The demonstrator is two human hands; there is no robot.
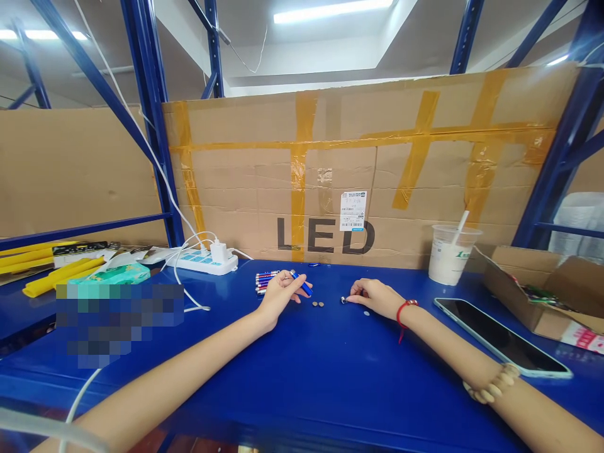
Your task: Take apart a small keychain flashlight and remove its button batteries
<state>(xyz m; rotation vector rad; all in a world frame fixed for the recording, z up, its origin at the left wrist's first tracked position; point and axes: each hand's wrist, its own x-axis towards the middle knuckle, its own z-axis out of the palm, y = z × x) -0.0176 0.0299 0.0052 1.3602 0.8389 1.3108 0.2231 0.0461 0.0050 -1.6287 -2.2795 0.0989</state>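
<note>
My left hand (279, 291) rests on the blue table (302, 377) with its fingers closed round a small blue pen-like tube (302, 283). Just behind it lies a pile of several similar red and blue tubes (265, 280). My right hand (375, 296) is to the right, its fingertips pinching a tiny metal part (344, 300) against the table. Two small round button cells (318, 304) lie between the hands, and another small disc (367, 313) lies by the right hand.
A phone (500, 336) lies face up at the right, behind it a plastic cup with a straw (450, 255) and an open cardboard box (542, 292). A white power strip (207, 259) and yellow strips (61, 272) sit at the left. A taped cardboard wall (358, 176) closes the back.
</note>
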